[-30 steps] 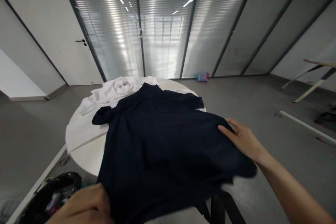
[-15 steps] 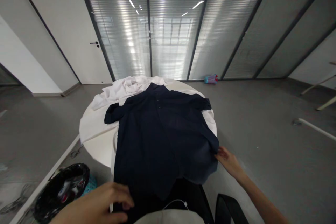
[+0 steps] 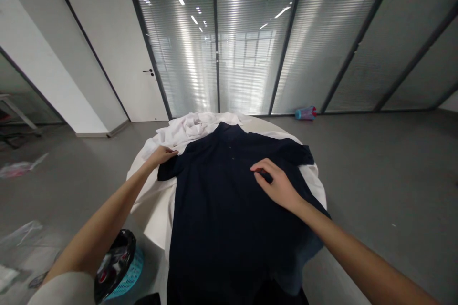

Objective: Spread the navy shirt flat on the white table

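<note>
A dark navy short-sleeved shirt (image 3: 218,205) lies spread on a round table (image 3: 152,219), collar at the far end and lower part hanging over the near edge. At its left sleeve, my left hand (image 3: 163,155) has its fingers closed together on the upper edge of the cloth. My right hand (image 3: 275,183) hovers over the right side of the chest, thumb and fingers curved with a gap between them, holding nothing. Beneath and behind the shirt is crumpled white cloth (image 3: 193,126).
Left of the table stands a blue basket (image 3: 131,274) with a black liner and rubbish in it. Another blue and red basket (image 3: 306,113) lies by the glass partition. Clear plastic (image 3: 23,234) and a reddish wrapper (image 3: 17,169) are on the floor at left.
My left hand has moved from the near edge up to the left sleeve. The right hand has let go of the shirt's lower right side and come inward over the chest. The view has turned left.
</note>
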Demonstrator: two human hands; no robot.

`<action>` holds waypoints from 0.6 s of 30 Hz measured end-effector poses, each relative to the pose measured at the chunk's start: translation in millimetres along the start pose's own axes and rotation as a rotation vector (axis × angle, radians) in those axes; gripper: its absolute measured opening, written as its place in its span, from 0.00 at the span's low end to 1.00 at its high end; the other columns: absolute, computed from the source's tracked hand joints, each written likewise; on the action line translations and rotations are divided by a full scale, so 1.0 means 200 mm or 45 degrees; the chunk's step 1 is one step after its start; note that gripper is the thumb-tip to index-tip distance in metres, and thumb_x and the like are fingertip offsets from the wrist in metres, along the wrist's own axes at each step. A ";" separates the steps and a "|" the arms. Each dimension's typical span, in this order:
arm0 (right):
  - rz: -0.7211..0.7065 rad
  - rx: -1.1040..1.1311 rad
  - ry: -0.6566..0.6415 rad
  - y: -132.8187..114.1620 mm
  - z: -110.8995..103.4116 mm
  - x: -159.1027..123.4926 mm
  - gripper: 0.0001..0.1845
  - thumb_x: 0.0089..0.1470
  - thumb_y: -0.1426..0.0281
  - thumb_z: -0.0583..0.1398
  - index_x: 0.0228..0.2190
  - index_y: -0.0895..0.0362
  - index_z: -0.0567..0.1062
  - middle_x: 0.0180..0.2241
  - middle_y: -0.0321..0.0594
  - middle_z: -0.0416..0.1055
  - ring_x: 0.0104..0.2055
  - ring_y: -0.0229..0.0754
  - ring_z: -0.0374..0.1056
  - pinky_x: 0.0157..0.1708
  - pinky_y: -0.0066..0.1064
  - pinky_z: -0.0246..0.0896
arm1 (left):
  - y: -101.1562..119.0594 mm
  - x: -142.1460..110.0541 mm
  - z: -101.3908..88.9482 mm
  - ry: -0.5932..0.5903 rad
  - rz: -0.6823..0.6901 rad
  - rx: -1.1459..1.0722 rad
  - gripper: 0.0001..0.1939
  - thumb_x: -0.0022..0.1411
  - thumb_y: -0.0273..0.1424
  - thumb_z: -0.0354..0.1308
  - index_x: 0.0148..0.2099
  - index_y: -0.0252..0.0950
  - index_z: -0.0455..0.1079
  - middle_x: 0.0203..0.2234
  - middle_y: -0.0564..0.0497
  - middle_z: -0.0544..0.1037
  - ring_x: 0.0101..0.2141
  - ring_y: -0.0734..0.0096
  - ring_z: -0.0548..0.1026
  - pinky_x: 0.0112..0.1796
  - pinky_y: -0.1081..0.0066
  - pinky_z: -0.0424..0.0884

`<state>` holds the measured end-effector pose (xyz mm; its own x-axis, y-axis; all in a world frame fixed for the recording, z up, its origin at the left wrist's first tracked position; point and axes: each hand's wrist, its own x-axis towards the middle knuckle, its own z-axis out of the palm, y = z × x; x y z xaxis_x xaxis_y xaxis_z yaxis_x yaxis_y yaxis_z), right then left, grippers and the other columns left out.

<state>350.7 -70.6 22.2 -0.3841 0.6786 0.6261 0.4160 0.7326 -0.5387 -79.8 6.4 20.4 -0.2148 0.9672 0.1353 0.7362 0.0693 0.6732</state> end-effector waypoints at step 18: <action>0.205 -0.427 -0.527 0.53 0.35 0.32 0.09 0.61 0.71 0.57 0.43 0.54 0.75 0.42 0.42 0.68 0.44 0.46 0.66 0.49 0.42 0.60 | -0.20 0.20 -0.18 0.462 0.001 0.417 0.21 0.59 0.41 0.58 0.52 0.35 0.73 0.45 0.41 0.76 0.35 0.59 0.78 0.38 0.63 0.74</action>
<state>312.5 54.7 -34.4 -0.5575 0.7946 0.2404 0.7099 0.6064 -0.3582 -142.2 33.7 25.2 -0.3811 0.8238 0.4197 0.8872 0.1981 0.4167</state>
